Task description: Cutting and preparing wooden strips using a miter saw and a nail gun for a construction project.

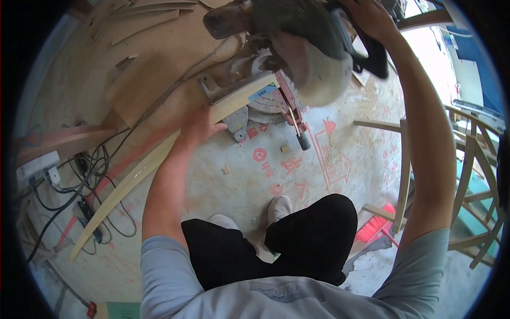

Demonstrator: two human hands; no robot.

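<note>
My left hand (pixel 197 125), fingers pressed flat, pins a long curved wood strip (pixel 133 178) against the saw (pixel 276 58); my right hand (pixel 372 18) grips its handle (pixel 372 53). Cables (pixel 85 181) and small offcuts (pixel 226 170) litter the floor (pixel 239 181).

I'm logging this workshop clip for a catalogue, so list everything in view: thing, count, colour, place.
mitre saw: one, grey with dark handle, on the floor at top centre
curved wooden strip: one, pale yellow, running from the saw base down to lower left
small wood offcuts: at least two, tan, on the floor below the saw
cables: several, black, on the floor at left
power strip: one, white, far left
wooden frames: cannot tell count, tan, right edge
floor sheet: one, pale with red print, under everything
left hand: pressing the strip beside the saw base
right hand: closed on the saw handle, top right
</note>
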